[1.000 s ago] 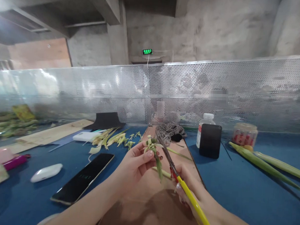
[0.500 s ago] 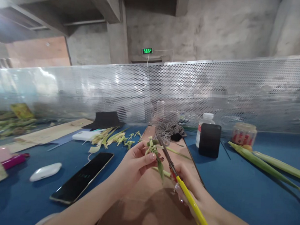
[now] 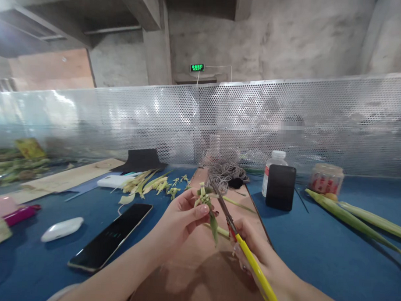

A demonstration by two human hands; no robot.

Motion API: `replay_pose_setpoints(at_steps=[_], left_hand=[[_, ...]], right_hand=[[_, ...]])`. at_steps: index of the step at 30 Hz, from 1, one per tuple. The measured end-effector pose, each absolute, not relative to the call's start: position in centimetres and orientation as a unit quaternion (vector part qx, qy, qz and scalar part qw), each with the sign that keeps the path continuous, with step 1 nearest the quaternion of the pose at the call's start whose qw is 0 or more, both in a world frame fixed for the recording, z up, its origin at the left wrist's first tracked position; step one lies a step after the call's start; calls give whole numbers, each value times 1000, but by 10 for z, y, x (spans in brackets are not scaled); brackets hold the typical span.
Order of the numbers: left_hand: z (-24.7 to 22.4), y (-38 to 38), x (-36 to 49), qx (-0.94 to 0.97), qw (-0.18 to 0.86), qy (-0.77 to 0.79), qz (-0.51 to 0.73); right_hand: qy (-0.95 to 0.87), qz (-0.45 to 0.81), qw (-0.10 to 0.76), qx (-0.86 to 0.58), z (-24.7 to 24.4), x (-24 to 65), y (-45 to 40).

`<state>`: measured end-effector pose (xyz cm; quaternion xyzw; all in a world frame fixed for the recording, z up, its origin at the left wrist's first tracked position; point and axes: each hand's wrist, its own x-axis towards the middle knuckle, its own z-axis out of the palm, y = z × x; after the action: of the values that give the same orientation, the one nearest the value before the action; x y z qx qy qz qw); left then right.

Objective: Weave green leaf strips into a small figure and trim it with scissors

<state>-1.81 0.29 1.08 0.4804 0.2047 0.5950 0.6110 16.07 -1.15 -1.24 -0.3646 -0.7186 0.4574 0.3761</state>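
Thumb and fingers of the left hand (image 3: 182, 215) pinch a small green plant piece (image 3: 204, 200) in my head view, holding it up over the brown board (image 3: 189, 273), with a leaf (image 3: 213, 228) hanging below it. I see the right hand (image 3: 258, 245) curled around a yellow-handled tool (image 3: 249, 257), its long metal end slanting up just beside the plant piece, though I cannot tell whether they touch. Pale husk strips (image 3: 157, 185) lie past the left hand on the blue tabletop (image 3: 331, 269), and grey yarn (image 3: 223, 175) sits at the board's far end.
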Motion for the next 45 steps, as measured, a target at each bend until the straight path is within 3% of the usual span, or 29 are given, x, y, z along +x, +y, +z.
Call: replay_pose_setpoints(at_steps=[10, 45], left_hand=[[11, 3, -18, 468, 611, 197, 607], [13, 2, -19, 500, 551, 205, 637]], right_hand=[[-774, 374, 359, -363, -15, 164, -7], [-797, 343, 334, -370, -14, 164, -7]])
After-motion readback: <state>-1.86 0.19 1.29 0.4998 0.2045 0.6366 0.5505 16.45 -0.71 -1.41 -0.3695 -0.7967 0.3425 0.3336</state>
